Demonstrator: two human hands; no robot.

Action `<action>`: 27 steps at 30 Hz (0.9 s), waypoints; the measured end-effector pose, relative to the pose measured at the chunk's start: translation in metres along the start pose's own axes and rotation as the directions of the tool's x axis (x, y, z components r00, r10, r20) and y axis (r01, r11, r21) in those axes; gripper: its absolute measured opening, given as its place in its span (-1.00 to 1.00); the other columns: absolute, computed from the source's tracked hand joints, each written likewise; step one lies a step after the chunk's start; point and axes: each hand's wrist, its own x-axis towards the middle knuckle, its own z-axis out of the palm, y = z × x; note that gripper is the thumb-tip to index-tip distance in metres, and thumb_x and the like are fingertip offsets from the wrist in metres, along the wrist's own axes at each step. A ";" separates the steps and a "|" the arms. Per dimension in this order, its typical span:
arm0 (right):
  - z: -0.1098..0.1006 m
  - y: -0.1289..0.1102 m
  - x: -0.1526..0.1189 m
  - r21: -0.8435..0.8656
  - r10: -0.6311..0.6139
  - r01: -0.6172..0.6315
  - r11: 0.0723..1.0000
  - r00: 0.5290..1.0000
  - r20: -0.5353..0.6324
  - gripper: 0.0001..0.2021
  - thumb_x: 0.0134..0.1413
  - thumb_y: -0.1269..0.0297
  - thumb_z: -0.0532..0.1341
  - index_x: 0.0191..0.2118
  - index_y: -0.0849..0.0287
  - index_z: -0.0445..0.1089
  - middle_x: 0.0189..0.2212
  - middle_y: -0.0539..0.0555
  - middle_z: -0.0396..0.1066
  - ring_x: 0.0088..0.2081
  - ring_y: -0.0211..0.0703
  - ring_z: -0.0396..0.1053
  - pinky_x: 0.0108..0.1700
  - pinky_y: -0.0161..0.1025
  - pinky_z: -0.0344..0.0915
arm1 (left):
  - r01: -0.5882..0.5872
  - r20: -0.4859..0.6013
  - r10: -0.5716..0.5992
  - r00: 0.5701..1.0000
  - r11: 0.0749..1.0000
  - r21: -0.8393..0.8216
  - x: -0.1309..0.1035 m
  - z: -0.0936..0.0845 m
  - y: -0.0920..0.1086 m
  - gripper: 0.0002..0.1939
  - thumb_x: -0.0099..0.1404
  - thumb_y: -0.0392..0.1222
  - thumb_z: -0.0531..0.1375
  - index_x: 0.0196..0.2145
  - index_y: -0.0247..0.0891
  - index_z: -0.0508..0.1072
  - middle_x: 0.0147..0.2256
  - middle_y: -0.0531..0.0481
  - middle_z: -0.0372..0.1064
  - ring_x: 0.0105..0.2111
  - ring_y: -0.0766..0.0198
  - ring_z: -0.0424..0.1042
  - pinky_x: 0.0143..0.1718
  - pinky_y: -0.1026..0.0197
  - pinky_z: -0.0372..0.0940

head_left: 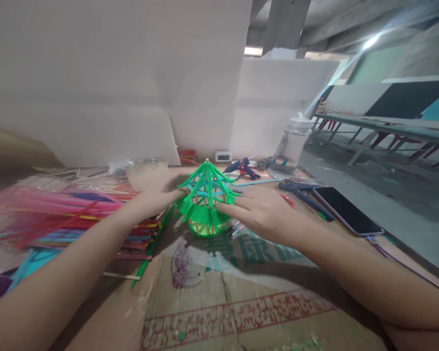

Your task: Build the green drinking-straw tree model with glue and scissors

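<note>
A small green pavilion model (208, 187) with a pointed top stands on the cardboard in front of me. Green strips slope down from its peak, blue pieces cross inside, and a fringed green lower roof circles a paler base. My left hand (164, 191) grips its left side, the fingertips partly hidden by the green strips. From the right, my right hand (265, 210) closes on the model, its fingers at the lower roof and the eave. Under it lies a cardboard sheet (205, 312) with red and green print, and a clear protractor (186, 265) rests near the base.
Bundled coloured strips (106, 214) fill the left side. Behind the model are a glue gun (242, 168), a small digital clock (223, 156) and a water bottle (290, 148). Pliers (309, 195) and a phone (346, 210) with a cable lie at right. White boards (113, 73) stand behind.
</note>
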 end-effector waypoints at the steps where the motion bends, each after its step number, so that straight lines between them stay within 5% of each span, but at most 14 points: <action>1: 0.000 0.001 0.000 0.027 0.014 -0.014 1.000 1.000 0.001 -0.76 0.28 0.47 0.06 -0.08 0.20 0.45 -0.54 0.00 0.40 -0.50 -0.23 0.25 -0.47 -0.24 0.03 | 0.003 0.000 -0.003 1.000 1.000 0.000 0.000 0.000 0.001 -0.44 0.33 0.06 0.15 0.25 -0.05 0.27 0.21 -0.07 0.29 0.21 -0.07 0.26 0.24 -0.13 0.15; 6: -0.016 0.008 0.006 0.403 0.186 -0.161 0.901 0.982 -0.023 -0.85 0.30 0.35 0.12 -0.29 0.16 0.41 -0.42 0.03 0.47 -0.35 -0.23 0.39 -0.32 -0.25 0.22 | -0.014 -0.007 0.014 1.000 1.000 0.021 0.000 0.000 0.008 -0.49 0.35 0.03 0.14 0.22 -0.08 0.31 0.25 -0.05 0.23 0.23 -0.04 0.23 0.26 -0.10 0.12; 10: -0.038 0.012 0.007 0.826 0.421 -0.231 0.514 0.907 -0.009 -0.80 0.35 0.17 0.06 -0.29 0.12 0.28 -0.13 0.14 0.47 -0.06 -0.11 0.43 -0.09 -0.12 0.34 | -0.020 0.002 0.019 1.000 0.999 0.040 0.000 -0.001 0.011 -0.48 0.36 0.03 0.11 0.24 -0.08 0.27 0.27 -0.02 0.19 0.25 -0.02 0.20 0.29 -0.10 0.07; 13: -0.049 0.018 0.004 0.943 0.497 -0.255 0.213 0.859 0.120 -0.74 0.33 0.03 0.06 -0.32 0.08 0.20 -0.49 -0.03 0.39 -0.40 -0.20 0.44 -0.29 -0.18 0.36 | -0.017 0.015 0.016 1.000 0.999 0.046 -0.001 -0.001 0.008 -0.47 0.37 0.03 0.10 0.25 -0.05 0.25 0.28 0.00 0.18 0.24 -0.02 0.21 0.28 -0.09 0.08; 15: -0.054 0.027 -0.001 0.941 0.514 -0.295 0.166 0.840 0.172 -0.73 0.30 0.01 0.10 -0.33 0.08 0.21 -0.62 -0.14 0.20 -0.62 -0.32 0.23 -0.48 -0.27 0.26 | -0.011 0.017 0.010 1.000 0.999 0.050 -0.001 -0.001 0.005 -0.47 0.37 0.04 0.11 0.26 -0.03 0.25 0.27 0.00 0.20 0.22 -0.02 0.23 0.27 -0.09 0.10; 17: -0.059 0.038 -0.007 0.891 0.598 -0.367 0.268 0.788 0.144 -0.74 0.29 0.04 0.12 -0.32 0.10 0.27 -0.62 -0.14 0.15 -0.68 -0.38 0.05 -0.59 -0.31 0.11 | -0.002 0.012 0.001 1.000 0.999 0.053 -0.001 -0.001 0.004 -0.46 0.36 0.05 0.11 0.26 -0.02 0.25 0.26 -0.01 0.22 0.20 -0.03 0.27 0.24 -0.09 0.14; 20: -0.067 0.050 -0.014 0.565 0.693 -0.537 0.626 0.716 -0.088 -0.81 0.28 0.14 0.15 -0.29 0.10 0.40 -0.51 -0.03 0.33 -0.60 -0.32 0.14 -0.52 -0.27 0.10 | 0.012 0.003 -0.012 1.000 0.998 0.065 -0.001 0.000 0.003 -0.45 0.36 0.07 0.11 0.26 -0.04 0.26 0.24 -0.04 0.26 0.16 -0.05 0.31 0.21 -0.09 0.19; 23: -0.067 0.043 -0.012 0.141 0.554 -0.537 0.832 0.784 -0.281 -0.89 0.23 0.22 0.22 -0.25 0.08 0.47 -0.41 0.05 0.45 -0.46 -0.23 0.30 -0.39 -0.22 0.17 | 0.008 0.005 -0.008 1.000 0.997 0.071 -0.001 0.000 0.005 -0.45 0.36 0.06 0.11 0.26 -0.06 0.26 0.22 -0.05 0.28 0.14 -0.06 0.33 0.20 -0.08 0.20; 27: -0.041 0.009 0.004 0.110 0.278 -0.263 0.959 0.946 -0.165 -0.80 0.25 0.14 0.21 -0.14 0.13 0.47 -0.40 0.04 0.47 -0.42 -0.23 0.35 -0.41 -0.26 0.15 | -0.004 -0.014 0.005 1.000 0.997 0.075 -0.001 0.000 0.007 -0.45 0.36 0.06 0.12 0.26 -0.06 0.26 0.25 -0.03 0.23 0.19 -0.05 0.27 0.25 -0.06 0.14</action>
